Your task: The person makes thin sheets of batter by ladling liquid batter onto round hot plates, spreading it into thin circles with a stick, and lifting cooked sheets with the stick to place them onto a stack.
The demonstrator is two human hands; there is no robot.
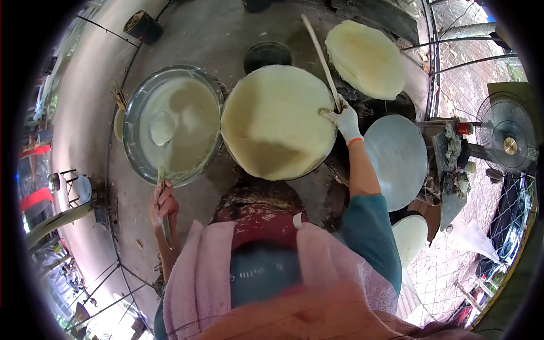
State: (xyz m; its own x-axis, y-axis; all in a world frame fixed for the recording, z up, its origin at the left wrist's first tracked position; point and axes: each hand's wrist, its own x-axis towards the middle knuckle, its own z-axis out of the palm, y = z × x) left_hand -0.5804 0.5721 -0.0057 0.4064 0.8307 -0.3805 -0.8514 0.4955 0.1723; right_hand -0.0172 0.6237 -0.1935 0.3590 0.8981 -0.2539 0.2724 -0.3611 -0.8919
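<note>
My left hand [164, 203] is closed round the handle of a ladle [161, 129], whose round bowl lies in pale batter inside a wide metal basin [131, 148]. In front of me a round pan carries a pale, flat sheet [277, 119]. At the sheet's right edge is my right hand [345, 120], in a white glove with an orange band at the wrist. Its fingers are closed on a long thin stick [320, 54] that points up and away, and its fingertips touch the sheet's edge.
Another pale round sheet [367, 59] lies at the upper right. Below it are a round metal lid [395, 163] and a further pale disc [409, 238]. A fan [510, 136] stands at the far right, a dark bucket [143, 27] at the upper left.
</note>
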